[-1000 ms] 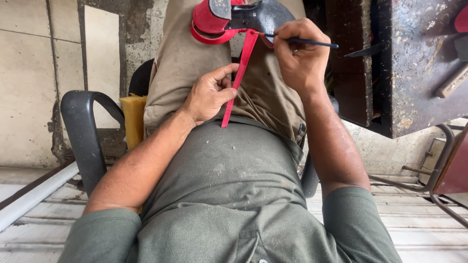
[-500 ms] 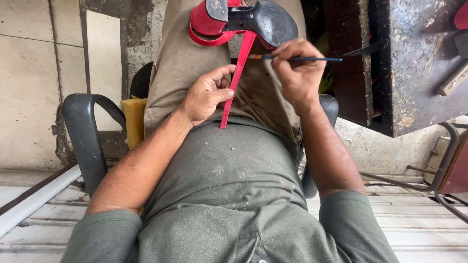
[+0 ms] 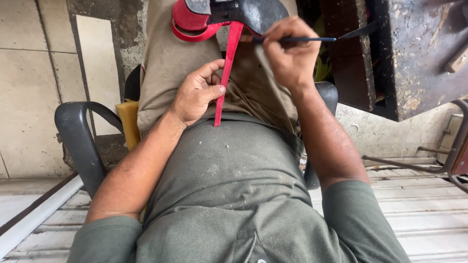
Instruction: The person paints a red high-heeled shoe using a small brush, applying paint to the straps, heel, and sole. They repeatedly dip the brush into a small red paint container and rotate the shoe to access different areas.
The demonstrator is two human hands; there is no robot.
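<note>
A red sandal with a dark sole [image 3: 229, 14] lies on my lap at the top of the view. Its long red strap [image 3: 226, 73] hangs down toward my belly. My left hand [image 3: 195, 92] pinches that strap between thumb and fingers, holding it taut. My right hand [image 3: 290, 53] grips a thin dark brush [image 3: 312, 39] like a pen, its handle pointing right and its tip end at the strap near the sole.
I sit in a dark plastic chair with an armrest [image 3: 78, 131] at the left and another [image 3: 329, 92] at the right. A rusty, stained metal table [image 3: 419, 53] stands at the upper right. Yellow foam [image 3: 129, 122] sits beside my thigh.
My right hand with the brush has moved slightly down and left along the strap near the sole. The left hand keeps its hold on the strap.
</note>
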